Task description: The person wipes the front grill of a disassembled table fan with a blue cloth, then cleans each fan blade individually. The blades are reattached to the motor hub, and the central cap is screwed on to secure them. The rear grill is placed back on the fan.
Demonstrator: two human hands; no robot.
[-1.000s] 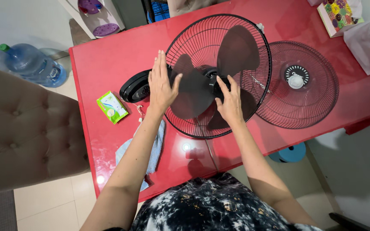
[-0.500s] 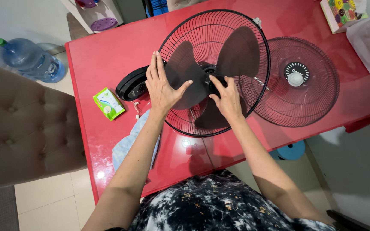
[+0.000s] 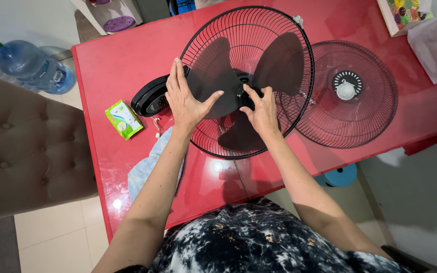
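Head view, listed largest to smallest. Glossy red rectangular table [image 3: 127,65]: smooth, hard and reflective, it carries every part at working height. Round black wire rear guard [image 3: 249,30]: thin concentric and radial wires, lying flat near the middle of the table so the blade faces up at me. Detached round wire front grille with a white centre cap [image 3: 346,91]: it rests to the right, its edge tucked against the rear guard, clear of my hands. Dark translucent three-lobed plastic fan blade [image 3: 279,63]: broad, smooth lobes, seated inside the rear guard. My left hand [image 3: 183,101] lies flat and spread open on one lobe, gripping nothing, which I judge steadies the blade. My right hand [image 3: 263,114] pinches the small black round hub cap [image 3: 246,97] with curled fingertips. Green soft wipes packet [image 3: 123,119]: it lies apart, left of the guard.
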